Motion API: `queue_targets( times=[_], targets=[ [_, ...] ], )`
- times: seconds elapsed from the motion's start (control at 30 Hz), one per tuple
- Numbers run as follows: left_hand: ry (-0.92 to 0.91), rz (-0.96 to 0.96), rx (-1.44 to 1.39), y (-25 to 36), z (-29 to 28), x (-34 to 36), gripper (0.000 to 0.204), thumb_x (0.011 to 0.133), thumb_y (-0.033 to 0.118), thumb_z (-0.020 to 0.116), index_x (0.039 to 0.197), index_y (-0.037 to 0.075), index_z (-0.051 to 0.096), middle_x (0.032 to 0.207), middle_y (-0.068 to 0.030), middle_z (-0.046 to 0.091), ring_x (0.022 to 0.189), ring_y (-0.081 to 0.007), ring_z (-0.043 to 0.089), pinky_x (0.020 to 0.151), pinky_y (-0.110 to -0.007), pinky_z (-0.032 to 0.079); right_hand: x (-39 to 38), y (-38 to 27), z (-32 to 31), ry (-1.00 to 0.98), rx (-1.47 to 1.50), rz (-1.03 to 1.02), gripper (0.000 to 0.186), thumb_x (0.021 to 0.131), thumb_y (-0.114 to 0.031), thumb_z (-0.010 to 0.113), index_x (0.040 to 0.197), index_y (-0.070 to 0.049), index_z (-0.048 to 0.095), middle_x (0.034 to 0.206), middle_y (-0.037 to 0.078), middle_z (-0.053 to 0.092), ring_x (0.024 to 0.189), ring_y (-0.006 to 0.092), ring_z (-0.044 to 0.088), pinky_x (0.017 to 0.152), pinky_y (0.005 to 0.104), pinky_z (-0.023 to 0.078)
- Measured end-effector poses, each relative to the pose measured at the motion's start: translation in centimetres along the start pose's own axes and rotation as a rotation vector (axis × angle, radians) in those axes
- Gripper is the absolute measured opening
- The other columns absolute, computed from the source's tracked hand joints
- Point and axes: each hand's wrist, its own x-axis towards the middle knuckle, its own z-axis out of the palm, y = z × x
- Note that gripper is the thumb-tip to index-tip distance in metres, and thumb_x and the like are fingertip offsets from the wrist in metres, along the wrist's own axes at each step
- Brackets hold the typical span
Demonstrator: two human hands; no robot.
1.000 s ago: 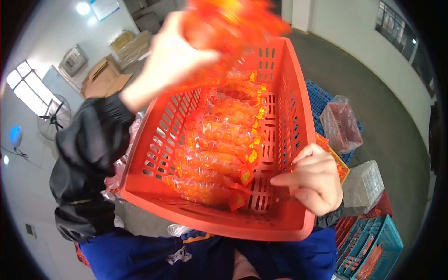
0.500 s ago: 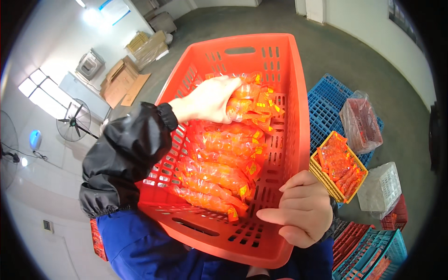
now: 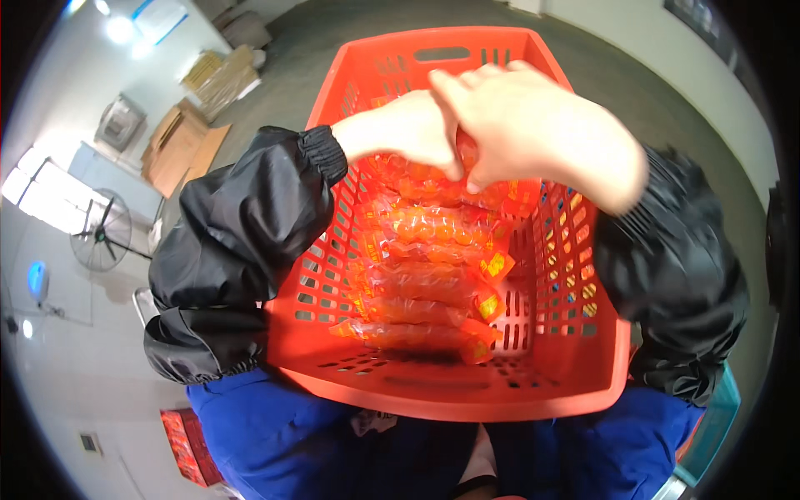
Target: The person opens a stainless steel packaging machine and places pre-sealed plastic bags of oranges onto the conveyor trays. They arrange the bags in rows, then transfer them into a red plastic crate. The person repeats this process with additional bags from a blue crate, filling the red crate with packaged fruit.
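Observation:
A red slotted plastic basket (image 3: pixel 433 402) stands in front of me. A row of clear-and-red plastic packets (image 3: pixel 429 283) with plump orange-red contents lies crosswise in it, yellow marks at their right ends. Over the packets at the basket's far end, my left hand (image 3: pixel 408 129) is closed, thumb toward the middle. My right hand (image 3: pixel 542 129) reaches in from the right and curves round the same packets, its thumb close to the left one. Red film shows between the two hands. Most of what they grip is hidden beneath them.
A turquoise crate (image 3: pixel 717 425) is partly visible at the lower right, and a red crate (image 3: pixel 187 446) at the lower left. A standing fan (image 3: pixel 102 232), flattened cardboard (image 3: pixel 183 150) and a grey appliance (image 3: pixel 119 125) are along the left.
My right hand has left the basket's near right rim and joined the left on the far packets. The basket now sits squarer in view; the crates on the right are mostly hidden.

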Motion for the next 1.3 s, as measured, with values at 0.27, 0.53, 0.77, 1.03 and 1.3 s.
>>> queue_targets(
  times=[0.27,0.53,0.77,1.03,1.3],
  targets=[
    [-0.322,0.053,-0.218,-1.2,-1.8,2.7,0.035,0.063,0.034,0.073,0.084,0.006,0.067,0.076,-0.0096,0.066,0.072,-0.0187,0.059,0.064,-0.034,0.046,2.1,3.4,5.2,-0.092,0.507,0.124,0.108,0.06,-0.02,0.08,0.143,-0.004,0.013,0.101,0.022,0.06,0.092,0.0357,0.061,0.081,0.0405,0.049],
    [-0.619,-0.143,-0.04,-3.6,-1.7,3.5,0.066,0.06,0.057,0.073,0.1,0.005,0.065,0.09,-0.0098,0.066,0.078,-0.0231,0.061,0.071,-0.033,0.046,7.0,1.9,3.8,-0.601,0.283,0.134,0.069,0.063,-0.032,0.079,0.122,-0.008,0.051,0.102,0.016,0.065,0.096,0.0298,0.062,0.082,0.0365,0.049],
    [-0.587,-0.07,0.181,-3.0,-1.7,3.8,0.084,0.061,0.076,0.061,0.097,0.001,0.067,0.094,-0.0151,0.067,0.088,-0.0268,0.063,0.079,-0.034,0.047,5.8,3.1,5.9,-0.5,0.368,0.19,0.058,0.06,-0.027,0.079,0.109,-0.005,0.057,0.079,0.016,0.065,0.079,0.0293,0.064,0.07,0.0387,0.05],
    [0.44,0.128,-0.673,-11.3,-5.3,2.2,0.034,0.087,0.032,0.056,0.102,0.002,0.062,0.088,-0.0051,0.066,0.078,-0.0111,0.061,0.072,-0.023,0.047,3.2,3.8,3.9,-0.047,0.174,0.089,0.059,0.057,-0.022,0.075,0.108,-0.002,0.053,0.076,0.019,0.062,0.078,0.0368,0.062,0.068,0.0423,0.05],
    [0.074,-0.357,-0.349,-9.4,-4.0,1.1,0.03,0.088,0.021,0.049,0.105,0.001,0.064,0.093,-0.0096,0.069,0.083,-0.0164,0.065,0.077,-0.031,0.049,1.3,7.7,2.6,0.723,1.165,0.023,0.057,0.074,-0.01,0.07,0.126,-0.001,0.049,0.117,0.008,0.06,0.105,0.0158,0.054,0.095,0.0298,0.04]
  ],
)
